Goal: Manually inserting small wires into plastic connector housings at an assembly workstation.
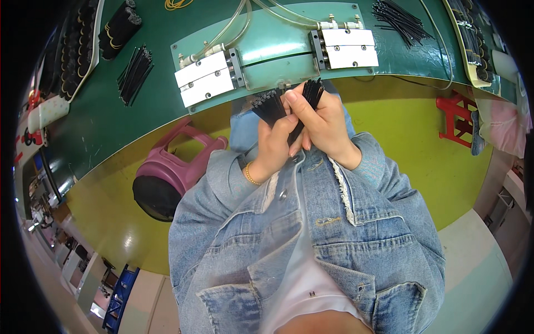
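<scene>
Close to my chest, at the table's near edge, both hands are closed on thin black rods that look like cut wires. My left hand [271,146] holds a bunch of black rods [267,107] whose ends fan out up and to the left. My right hand [325,123] grips a tighter black bunch [313,92], standing up past the thumb and forefinger. The hands touch, and the lower ends of the rods meet between the fingers, partly hidden. Just beyond is a light green plate [267,33] carrying a left white clamp block [207,83] and a right white clamp block [350,49].
Loose black rods lie on the green table [105,131] in a left pile [134,75] and a right pile [401,21]. Banded black bundles [119,29] are at the far left. Clear hoses [236,25] run to the blocks. A purple stool [172,161] and red stool [456,118] stand below.
</scene>
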`<state>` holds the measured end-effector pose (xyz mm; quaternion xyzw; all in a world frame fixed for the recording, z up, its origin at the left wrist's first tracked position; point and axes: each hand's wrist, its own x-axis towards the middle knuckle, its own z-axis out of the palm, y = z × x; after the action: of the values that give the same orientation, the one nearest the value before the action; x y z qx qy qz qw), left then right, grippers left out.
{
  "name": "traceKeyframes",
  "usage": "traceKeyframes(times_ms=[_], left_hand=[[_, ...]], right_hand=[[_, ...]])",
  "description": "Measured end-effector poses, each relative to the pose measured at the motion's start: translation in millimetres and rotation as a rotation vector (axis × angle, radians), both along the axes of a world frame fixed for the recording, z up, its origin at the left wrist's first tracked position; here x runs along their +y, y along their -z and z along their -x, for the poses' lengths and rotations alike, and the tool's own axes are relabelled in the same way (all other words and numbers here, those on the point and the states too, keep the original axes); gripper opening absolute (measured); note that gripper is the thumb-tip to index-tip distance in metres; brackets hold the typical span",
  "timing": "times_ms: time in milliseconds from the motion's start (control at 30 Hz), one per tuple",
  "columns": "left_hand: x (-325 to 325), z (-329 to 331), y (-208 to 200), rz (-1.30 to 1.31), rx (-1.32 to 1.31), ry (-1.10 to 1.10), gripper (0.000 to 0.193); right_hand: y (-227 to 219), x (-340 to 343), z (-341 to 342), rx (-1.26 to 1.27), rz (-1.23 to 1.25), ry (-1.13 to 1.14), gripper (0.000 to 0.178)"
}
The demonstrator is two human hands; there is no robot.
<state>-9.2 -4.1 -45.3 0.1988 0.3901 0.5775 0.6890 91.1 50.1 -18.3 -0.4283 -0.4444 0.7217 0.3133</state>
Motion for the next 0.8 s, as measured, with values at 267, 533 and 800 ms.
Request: traceKeyframes(times_ms=[267,533,800], left_hand=[[1.7,-1.6,-5.1,0.022,0.055,-0.016,0.023],[-2.8,4.2,3.6,-0.047,0.037,0.051,0.021],[-0.6,-1.1,-3.4,0.007,0.0,0.028,0.029]], right_hand=[[1.5,-0.3,0.0,-0.001,-0.013,0.004,0.021],[-2.8,-1.3,-1.9,0.059,0.049,-0.017,0.02],[-1.3,-3.6,-2.5,0.043,0.062,0.008,0.02]])
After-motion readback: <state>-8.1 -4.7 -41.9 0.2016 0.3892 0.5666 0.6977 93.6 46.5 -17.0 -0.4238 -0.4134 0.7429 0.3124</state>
